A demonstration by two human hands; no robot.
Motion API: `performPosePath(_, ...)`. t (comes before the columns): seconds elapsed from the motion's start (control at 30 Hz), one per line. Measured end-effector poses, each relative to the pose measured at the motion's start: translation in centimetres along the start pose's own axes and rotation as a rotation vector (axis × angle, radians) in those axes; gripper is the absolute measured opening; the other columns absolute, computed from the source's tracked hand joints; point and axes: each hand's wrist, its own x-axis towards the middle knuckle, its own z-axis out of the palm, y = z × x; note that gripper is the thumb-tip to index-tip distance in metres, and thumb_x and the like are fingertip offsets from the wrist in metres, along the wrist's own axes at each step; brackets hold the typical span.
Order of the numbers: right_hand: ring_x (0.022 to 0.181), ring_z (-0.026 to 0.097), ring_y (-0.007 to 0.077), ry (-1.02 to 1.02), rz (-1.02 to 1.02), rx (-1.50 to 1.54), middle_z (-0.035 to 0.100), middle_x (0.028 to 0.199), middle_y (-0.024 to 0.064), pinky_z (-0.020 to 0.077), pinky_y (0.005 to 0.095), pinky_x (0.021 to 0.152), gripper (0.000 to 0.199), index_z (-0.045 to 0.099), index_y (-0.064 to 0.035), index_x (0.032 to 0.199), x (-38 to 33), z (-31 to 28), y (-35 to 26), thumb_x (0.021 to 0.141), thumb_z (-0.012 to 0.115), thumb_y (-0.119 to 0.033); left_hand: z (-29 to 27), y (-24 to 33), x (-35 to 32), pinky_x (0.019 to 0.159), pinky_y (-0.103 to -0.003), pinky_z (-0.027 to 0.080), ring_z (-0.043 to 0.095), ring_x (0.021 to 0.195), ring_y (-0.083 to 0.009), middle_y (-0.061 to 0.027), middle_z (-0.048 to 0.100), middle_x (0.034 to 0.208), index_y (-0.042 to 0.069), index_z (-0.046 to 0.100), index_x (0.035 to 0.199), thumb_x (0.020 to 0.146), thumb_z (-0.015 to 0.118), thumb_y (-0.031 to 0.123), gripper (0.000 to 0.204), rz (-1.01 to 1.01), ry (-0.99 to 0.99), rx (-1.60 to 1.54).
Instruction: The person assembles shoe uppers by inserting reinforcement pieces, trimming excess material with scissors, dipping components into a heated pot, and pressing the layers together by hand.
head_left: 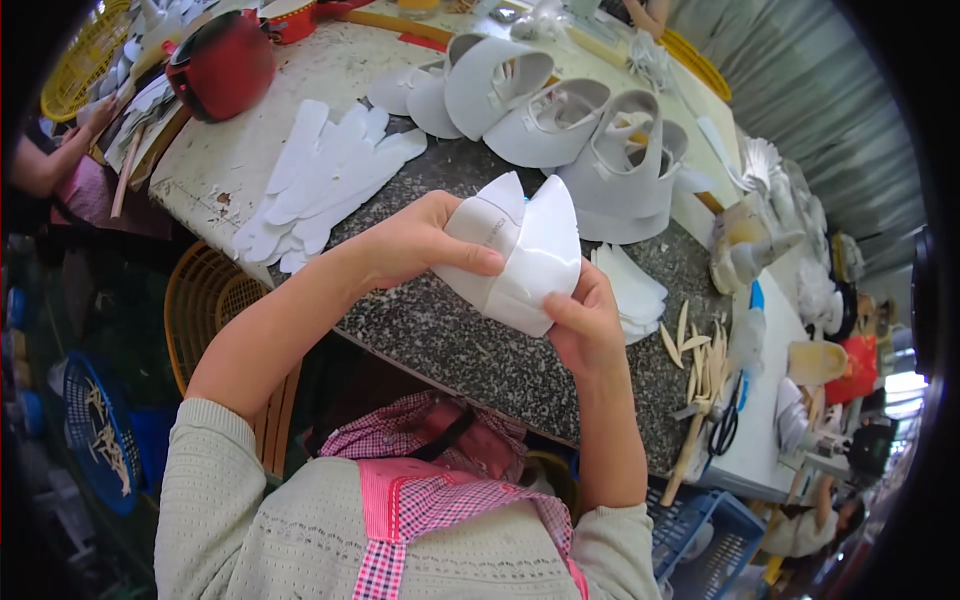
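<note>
Both hands hold a white shoe upper piece (541, 262) above the dark speckled slab. It is bent round, with two pointed tips upward, a glossy right part and a duller left part with faint printing. My left hand (432, 243) is closed on its left side, thumb lying across the front. At its lower right edge, my right hand (588, 322) pinches it between thumb and fingers. Beyond, several pale grey shoe uppers (545, 125) stand in a curved row. Flat white sole-shaped pieces (335, 170) lie fanned out to the left. More white pieces (628, 290) are stacked beside my right hand.
On the slab's right lie thin beige strips (708, 362), a wooden-handled hammer (684, 460) and black-handled scissors (726, 428). A red pot (221, 66) stands at the far left. Baskets, one brown (197, 300) and one blue (715, 540), sit below the table edge. Other people work nearby.
</note>
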Motion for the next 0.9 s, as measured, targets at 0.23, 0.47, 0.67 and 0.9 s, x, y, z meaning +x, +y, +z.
performPosePath(0.23, 0.091, 0.062, 0.0198, -0.062, -0.081, 0.024, 0.064, 0.102, 0.0126, 0.0485, 0.0323, 0.083, 0.052, 0.056, 0.0059, 0.111, -0.5, -3.1, 0.2, 0.065, 0.078, -0.006, 1.3, 0.2, 2.0, 0.078, -0.027, 0.047, 0.061, 0.083, -0.0125, -0.0063, 0.067, 0.092, 0.000, 0.066, 0.100, 0.069, 0.077, 0.016, 0.036, -0.038, -0.062, 0.079)
performPosePath(0.47, 0.086, 0.063, 0.0180, -0.073, -0.083, 0.000, 0.066, 0.096, 0.0131, 0.0497, 0.0317, 0.080, 0.037, 0.062, 0.0067, 0.101, -1.4, -4.0, 0.0, 0.068, 0.076, -0.003, 1.2, 0.7, 3.2, 0.076, -0.026, 0.046, 0.061, 0.081, -0.0118, -0.0053, 0.067, 0.088, 0.000, 0.068, 0.096, 0.068, 0.078, 0.015, 0.033, -0.109, -0.121, 0.172)
performPosePath(0.67, 0.084, 0.063, 0.0171, -0.082, -0.099, -0.022, 0.066, 0.094, 0.0128, 0.0507, 0.0297, 0.076, 0.038, 0.061, 0.0072, 0.102, -1.5, -4.1, 0.3, 0.069, 0.076, -0.005, 0.4, -0.2, 3.8, 0.076, -0.026, 0.046, 0.061, 0.081, -0.0116, -0.0048, 0.067, 0.087, -0.001, 0.068, 0.094, 0.068, 0.078, 0.016, 0.033, -0.050, -0.246, 0.100)
performPosePath(0.9, 0.079, 0.063, 0.0166, 0.258, -0.293, -0.221, 0.066, 0.092, 0.0097, 0.0515, 0.0300, 0.071, 0.039, 0.058, 0.0048, 0.103, -0.1, 2.9, 1.9, 0.070, 0.075, -0.006, -1.8, 0.0, 0.8, 0.073, -0.025, 0.046, 0.058, 0.079, -0.0087, -0.0045, 0.066, 0.087, -0.004, 0.065, 0.096, 0.072, 0.076, 0.019, 0.036, 0.097, -0.157, 0.188)
